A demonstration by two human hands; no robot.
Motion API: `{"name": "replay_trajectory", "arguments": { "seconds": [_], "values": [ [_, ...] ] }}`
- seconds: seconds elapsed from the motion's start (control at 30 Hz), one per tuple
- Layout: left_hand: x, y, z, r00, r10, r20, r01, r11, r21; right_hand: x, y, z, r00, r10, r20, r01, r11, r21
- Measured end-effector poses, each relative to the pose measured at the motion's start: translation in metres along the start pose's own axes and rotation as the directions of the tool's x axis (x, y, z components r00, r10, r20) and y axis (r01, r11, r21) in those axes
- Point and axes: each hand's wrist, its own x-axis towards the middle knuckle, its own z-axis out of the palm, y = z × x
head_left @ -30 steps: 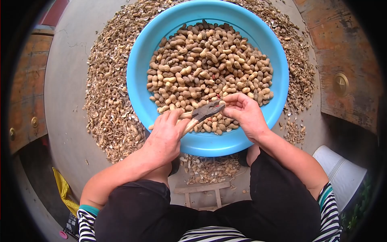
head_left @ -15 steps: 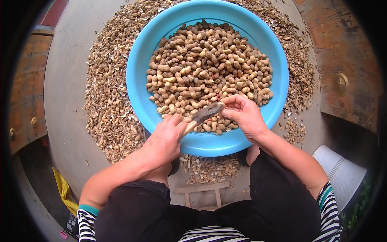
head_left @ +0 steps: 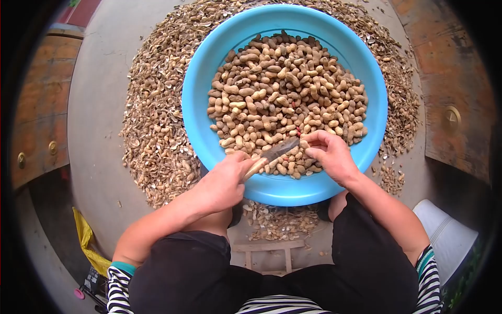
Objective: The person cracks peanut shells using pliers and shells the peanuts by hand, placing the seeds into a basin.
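My left hand (head_left: 226, 178) is closed round the light wooden grip of a tool with a dark flat end (head_left: 281, 150). I cannot tell exactly what kind of tool it is. Its dark end points up and right, over the peanuts (head_left: 282, 94) heaped in a large blue basin (head_left: 196, 104). Between the thumb and fingertips of my right hand (head_left: 334, 159) is a peanut (head_left: 304, 143), right at the tool's tip. Both hands are above the near side of the basin, which sits by my knees.
Broken peanut shells (head_left: 157, 125) lie round the basin on the grey floor (head_left: 99, 104). Wooden panels with round brass fittings stand left (head_left: 44, 110) and right (head_left: 455, 94). A white bucket (head_left: 444, 235) is at lower right, a yellow bag (head_left: 86, 238) at lower left.
The whole view has shifted, so the basin and hands appear farther right and slightly lower. Both hands keep nearly the same pose, with the tool's dark end still against my right fingertips.
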Motion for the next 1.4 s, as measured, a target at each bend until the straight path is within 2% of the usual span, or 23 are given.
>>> {"name": "replay_trajectory", "arguments": {
  "seconds": [0.07,0.13,0.17,0.23,0.27,0.33,0.37,0.43,0.57,0.63,0.67,0.7,0.73,0.83,0.9,0.97,1.0,1.07,1.2,1.27,1.4],
  "values": [
    [0.0,-0.003,-0.001,1.0,-0.013,-0.005,0.012,0.998,-0.069,0.001,0.003,-0.003,0.999,-0.018,-0.027,0.016,0.998,-0.068],
    [0.002,-0.006,-0.001,0.975,0.106,-0.197,-0.036,0.943,0.332,-0.001,0.0,-0.004,0.998,0.055,-0.03,-0.055,0.998,0.03],
    [0.004,-0.007,0.0,0.974,0.106,-0.198,-0.035,0.943,0.332,-0.002,-0.003,-0.003,0.998,0.055,-0.029,-0.054,0.998,0.029],
    [0.007,-0.007,-0.001,0.976,0.124,-0.178,0.009,0.795,0.606,-0.004,-0.013,0.002,0.998,0.068,-0.013,-0.066,0.993,0.101],
    [0.008,-0.007,-0.001,0.976,0.124,-0.178,0.01,0.795,0.607,-0.005,-0.016,0.003,0.998,0.067,-0.012,-0.065,0.993,0.102],
    [0.01,-0.006,-0.002,0.997,0.061,-0.051,-0.003,0.668,0.745,-0.006,-0.021,0.005,0.994,0.106,0.004,-0.105,0.969,0.222],
    [0.01,-0.008,-0.001,0.997,0.061,-0.05,-0.003,0.668,0.745,-0.006,-0.024,0.006,0.994,0.107,0.004,-0.105,0.969,0.222],
    [0.011,-0.014,0.002,0.999,0.028,-0.046,0.013,0.699,0.715,-0.007,-0.026,0.007,0.996,0.087,0.03,-0.092,0.945,0.315],
    [0.008,-0.006,-0.008,0.99,0.094,-0.107,0.006,0.723,0.691,-0.009,-0.03,0.01,0.997,0.057,0.045,-0.068,0.958,0.28],
    [0.014,0.004,-0.011,0.929,0.275,-0.249,-0.136,0.877,0.461,-0.01,-0.032,0.015,0.998,-0.015,0.06,-0.004,0.953,0.302],
    [0.018,0.008,-0.008,0.929,0.273,-0.25,-0.134,0.877,0.462,-0.011,-0.033,0.018,0.998,-0.016,0.062,-0.004,0.953,0.303],
    [0.023,0.013,-0.004,0.915,0.262,-0.308,-0.192,0.952,0.238,-0.012,-0.035,0.02,0.997,-0.027,0.075,0.003,0.954,0.301],
    [0.027,0.016,-0.001,0.902,0.235,-0.363,-0.251,0.968,0.002,-0.012,-0.036,0.022,0.995,-0.038,0.088,0.01,0.954,0.299],
    [0.037,0.015,0.005,0.884,0.279,-0.375,-0.313,0.949,-0.033,-0.013,-0.037,0.028,0.984,-0.087,0.152,0.039,0.956,0.291],
    [0.04,0.009,0.009,0.872,0.305,-0.383,-0.337,0.941,-0.019,-0.013,-0.038,0.028,0.977,-0.066,0.203,0.002,0.955,0.297],
    [0.039,0.011,0.011,0.896,0.212,-0.391,-0.293,0.943,-0.159,-0.016,-0.041,0.029,0.97,-0.027,0.24,-0.056,0.942,0.332],
    [0.038,0.011,0.01,0.896,0.213,-0.39,-0.293,0.943,-0.159,-0.016,-0.043,0.029,0.97,-0.027,0.24,-0.056,0.941,0.333],
    [0.036,0.01,0.006,0.918,0.172,-0.359,-0.255,0.946,-0.2,-0.017,-0.049,0.027,0.939,0.031,0.342,-0.146,0.937,0.316],
    [0.033,0.015,0.002,0.916,0.216,-0.339,-0.29,0.939,-0.185,-0.018,-0.055,0.027,0.912,0.124,0.392,-0.267,0.904,0.334],
    [0.032,0.018,0.002,0.895,0.233,-0.379,-0.315,0.934,-0.169,-0.016,-0.049,0.026,0.886,0.063,0.459,-0.301,0.832,0.467],
    [0.029,0.018,0.006,0.864,0.266,-0.428,-0.367,0.914,-0.174,-0.016,-0.045,0.027,0.867,0.08,0.492,-0.373,0.758,0.535]
  ]
}}
